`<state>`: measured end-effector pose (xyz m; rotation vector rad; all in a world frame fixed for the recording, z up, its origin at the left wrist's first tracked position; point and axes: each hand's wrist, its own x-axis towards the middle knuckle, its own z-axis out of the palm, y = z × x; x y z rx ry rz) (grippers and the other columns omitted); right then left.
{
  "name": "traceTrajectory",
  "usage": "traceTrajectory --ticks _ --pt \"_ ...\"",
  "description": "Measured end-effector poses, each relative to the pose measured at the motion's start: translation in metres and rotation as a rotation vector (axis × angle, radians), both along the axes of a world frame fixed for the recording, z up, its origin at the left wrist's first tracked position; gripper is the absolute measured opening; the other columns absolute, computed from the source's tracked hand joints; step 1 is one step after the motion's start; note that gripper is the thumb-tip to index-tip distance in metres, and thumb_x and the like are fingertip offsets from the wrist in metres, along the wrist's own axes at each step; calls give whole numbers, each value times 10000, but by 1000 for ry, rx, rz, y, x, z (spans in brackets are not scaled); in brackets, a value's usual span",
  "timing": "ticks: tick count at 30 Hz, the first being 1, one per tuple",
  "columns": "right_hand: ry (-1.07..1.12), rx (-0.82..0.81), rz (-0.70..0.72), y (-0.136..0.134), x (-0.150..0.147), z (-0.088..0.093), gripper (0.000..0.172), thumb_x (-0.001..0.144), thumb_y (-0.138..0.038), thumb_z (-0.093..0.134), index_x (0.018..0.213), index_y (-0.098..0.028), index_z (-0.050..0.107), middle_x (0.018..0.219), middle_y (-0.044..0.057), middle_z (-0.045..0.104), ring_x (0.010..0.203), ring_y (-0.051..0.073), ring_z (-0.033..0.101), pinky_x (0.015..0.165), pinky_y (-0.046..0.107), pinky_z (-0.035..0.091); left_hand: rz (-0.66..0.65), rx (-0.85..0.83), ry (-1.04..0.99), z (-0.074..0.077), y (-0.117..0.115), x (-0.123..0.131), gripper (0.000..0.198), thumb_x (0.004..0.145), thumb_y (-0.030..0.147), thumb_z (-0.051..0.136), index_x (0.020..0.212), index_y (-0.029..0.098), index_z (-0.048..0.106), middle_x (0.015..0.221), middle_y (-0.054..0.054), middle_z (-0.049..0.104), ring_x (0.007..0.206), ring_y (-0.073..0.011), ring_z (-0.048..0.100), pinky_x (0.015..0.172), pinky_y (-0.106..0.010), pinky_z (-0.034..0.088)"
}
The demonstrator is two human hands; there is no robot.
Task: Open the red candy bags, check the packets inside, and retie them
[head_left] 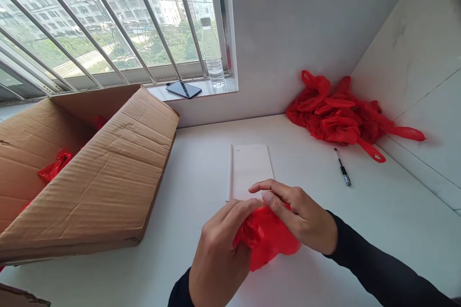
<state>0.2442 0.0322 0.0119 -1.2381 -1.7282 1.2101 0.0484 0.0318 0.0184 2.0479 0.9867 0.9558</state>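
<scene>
A crumpled red plastic bag (273,237) is between my two hands, low in the middle of the head view. My left hand (225,247) is wrapped round its bunched left part. Over the bag's upper right edge lies my right hand (298,208), its thumb and fingers bent close together near my left fingertips; what it pinches, if anything, is too small to make out. Just beyond the hands, a flat white booklet or pad (252,165) rests on the white table (198,172), partly covered by them.
An open cardboard box (118,182) with red bags inside stands at the left. A heap of red bags (338,115) lies at the back right, a pen (344,170) before it. The windowsill holds a phone (184,89) and a water bottle (213,57).
</scene>
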Motion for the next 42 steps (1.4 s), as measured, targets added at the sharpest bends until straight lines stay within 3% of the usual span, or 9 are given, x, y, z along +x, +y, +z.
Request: traceTrajectory --ticks 3,6,9,14,21,25,28,34,42 --pt "39 -49 93 3 0 -11 349 1032 -363 372 1286 -217 561 760 -4 654 691 149 605 689 307 513 22 403 69 -17 3 -5 551 865 -75 434 1249 253 654 1083 -68 718 950 -164 697 747 -256 580" --pt "167 -90 266 6 0 -17 320 1008 -332 440 1268 -193 566 841 20 670 823 167 631 767 319 525 21 569 96 -28 6 -8 500 915 -26 453 1326 207 619 1208 -141 696 1076 -215 688 844 -324 604" --pt "210 -99 234 8 -1 -12 230 1002 -318 466 1092 -174 621 898 34 674 823 152 617 762 301 507 27 551 123 -31 7 -9 563 919 -12 494 1426 228 535 1345 -147 636 1218 -248 619 935 -384 583" --pt "-16 -28 -54 0 13 -7 269 1007 -374 452 901 -206 634 828 17 650 785 154 589 641 266 468 43 410 224 -50 -10 -35 627 944 48 457 1549 175 349 1512 -152 499 1409 -305 445 1093 -496 476" --pt "-101 -143 -309 -38 57 -69 308 983 -485 488 1008 -243 676 928 39 703 859 202 668 768 322 576 145 281 475 -95 -50 -103 563 990 126 420 1544 208 365 1531 -96 488 1436 -240 423 1148 -377 427" --pt "21 -116 -409 -57 25 -79 396 1031 -434 384 1371 -292 528 1339 60 638 1253 212 599 1053 359 517 89 305 473 -102 -50 -77 587 1051 404 209 1578 156 281 1619 -169 320 1504 -346 266 1166 -542 357" --pt "-89 58 -328 -67 -10 -82 450 1032 -369 389 1478 -328 421 1494 36 518 1388 224 477 1112 406 473 39 419 543 -108 -42 -50 603 1039 416 304 1574 140 287 1642 -185 252 1513 -371 224 1209 -566 235" --pt "-627 600 -273 -72 -40 -116 496 1036 -319 359 1523 -234 390 1562 45 427 1460 265 360 1159 455 398 53 438 638 -120 -39 -37 534 1036 259 324 1554 130 327 1644 -138 272 1520 -305 233 1233 -483 184" --pt "-774 656 -244 -74 -37 -138 514 1016 -259 355 1520 -160 379 1585 90 378 1456 314 353 1108 524 398 77 430 747 -133 -45 -34 628 961 162 458 1566 128 293 1639 -124 290 1523 -292 226 1242 -474 122"
